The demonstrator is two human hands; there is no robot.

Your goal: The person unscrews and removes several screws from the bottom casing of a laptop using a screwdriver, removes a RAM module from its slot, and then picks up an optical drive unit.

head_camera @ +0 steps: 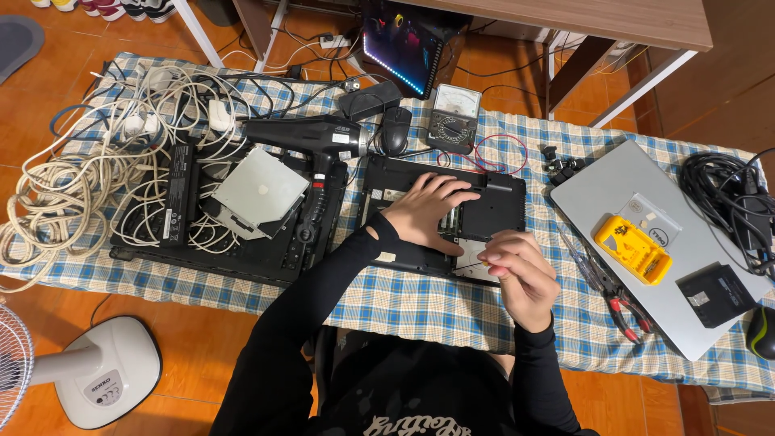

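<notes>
Pressing flat on the open black laptop (442,211), left hand (428,211) w/ fingers spread. Right hand (521,270) at laptop's front-right corner, fingertips pinched together on sth too small to tell. Hair dryer (311,137) just left of laptop, meter (453,119) behind it.

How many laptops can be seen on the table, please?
3: one black, upside down under the left hand at centre; one black under the hair dryer at left; one silver, closed, at right. Cables may hide more.

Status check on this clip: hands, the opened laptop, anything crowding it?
Left hand flat on the opened laptop base. Right hand pinched over its front edge, contents unclear. Hair dryer and computer mouse close behind.
</notes>
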